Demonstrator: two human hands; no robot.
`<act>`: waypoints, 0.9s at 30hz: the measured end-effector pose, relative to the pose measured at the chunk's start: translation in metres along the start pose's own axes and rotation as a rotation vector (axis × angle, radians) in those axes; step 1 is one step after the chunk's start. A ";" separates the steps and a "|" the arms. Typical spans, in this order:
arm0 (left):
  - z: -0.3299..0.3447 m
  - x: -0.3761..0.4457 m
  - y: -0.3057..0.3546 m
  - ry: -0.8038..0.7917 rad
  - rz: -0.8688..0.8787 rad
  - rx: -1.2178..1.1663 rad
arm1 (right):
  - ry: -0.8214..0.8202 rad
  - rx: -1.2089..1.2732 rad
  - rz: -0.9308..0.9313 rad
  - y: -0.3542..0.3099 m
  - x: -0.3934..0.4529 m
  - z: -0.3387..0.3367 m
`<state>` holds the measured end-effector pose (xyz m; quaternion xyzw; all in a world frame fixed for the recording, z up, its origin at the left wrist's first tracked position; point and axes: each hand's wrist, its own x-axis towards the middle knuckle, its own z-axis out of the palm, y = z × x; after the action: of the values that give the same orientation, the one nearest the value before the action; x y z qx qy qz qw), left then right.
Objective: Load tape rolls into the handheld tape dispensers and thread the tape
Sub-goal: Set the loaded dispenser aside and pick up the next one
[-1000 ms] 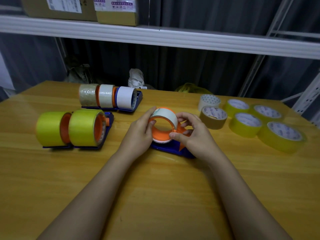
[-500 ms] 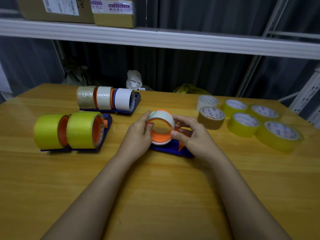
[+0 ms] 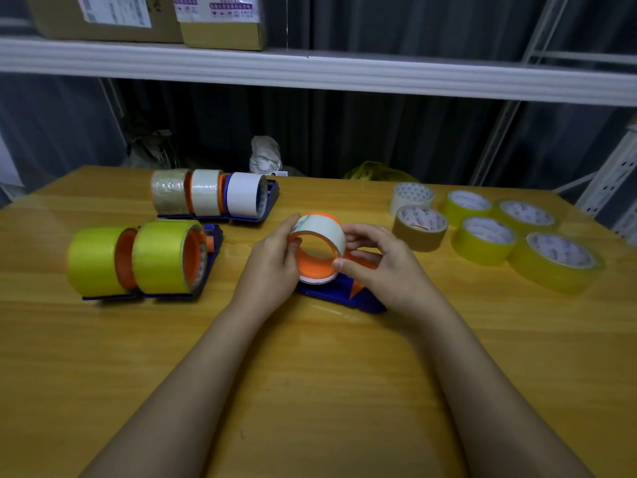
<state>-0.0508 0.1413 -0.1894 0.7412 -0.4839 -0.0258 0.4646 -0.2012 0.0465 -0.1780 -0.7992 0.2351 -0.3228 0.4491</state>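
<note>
Both hands curled on white tape roll (image 3: pixel 319 232) over orange hub, blue dispenser (image 3: pixel 339 293) just below: left hand (image 3: pixel 272 267), right hand (image 3: pixel 382 267). Roll possibly half-seated. Risk: skewed push jams roll; tape end sticks back, blocking threading.

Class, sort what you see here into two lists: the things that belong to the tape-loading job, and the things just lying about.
Part of the job:
- white tape roll, held by left hand and right hand
- blue dispenser beneath it
- loaded dispensers on the left
- six loose rolls on the right

Just lying about:
- cardboard boxes on the shelf
- crumpled bag behind the table
</note>
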 end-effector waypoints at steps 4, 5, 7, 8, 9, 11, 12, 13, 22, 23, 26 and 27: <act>0.000 0.001 -0.001 0.024 0.025 0.017 | 0.012 -0.011 -0.031 -0.001 0.000 0.000; 0.000 0.001 0.000 0.033 0.025 0.019 | 0.018 -0.018 -0.039 -0.001 0.000 0.001; -0.001 0.001 0.001 0.062 0.036 0.030 | 0.032 -0.029 -0.054 -0.002 0.000 0.002; -0.001 0.001 0.001 0.079 0.043 0.038 | 0.036 -0.032 -0.058 -0.002 0.000 0.002; -0.001 0.001 0.002 0.097 0.049 0.045 | 0.040 -0.038 -0.062 -0.002 0.000 0.003; -0.002 0.001 0.002 0.124 0.053 0.062 | 0.047 -0.063 -0.066 -0.003 -0.001 0.005; -0.002 0.001 0.001 0.133 0.046 0.070 | 0.053 -0.076 -0.064 -0.004 -0.001 0.006; -0.002 0.001 0.001 0.141 0.033 0.075 | 0.060 -0.084 -0.059 -0.004 -0.001 0.006; -0.003 0.000 0.004 0.190 0.000 0.070 | 0.046 0.014 -0.006 -0.008 -0.001 0.009; -0.003 0.000 0.004 0.192 -0.001 0.073 | 0.046 0.029 -0.008 -0.008 -0.002 0.009; -0.002 -0.001 0.005 0.191 0.005 0.095 | 0.058 -0.008 -0.022 -0.007 -0.002 0.010; -0.001 -0.001 0.005 0.192 0.008 0.097 | 0.065 -0.025 -0.028 -0.006 -0.002 0.010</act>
<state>-0.0546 0.1427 -0.1854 0.7599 -0.4410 0.0706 0.4722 -0.1944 0.0563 -0.1767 -0.7970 0.2426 -0.3521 0.4266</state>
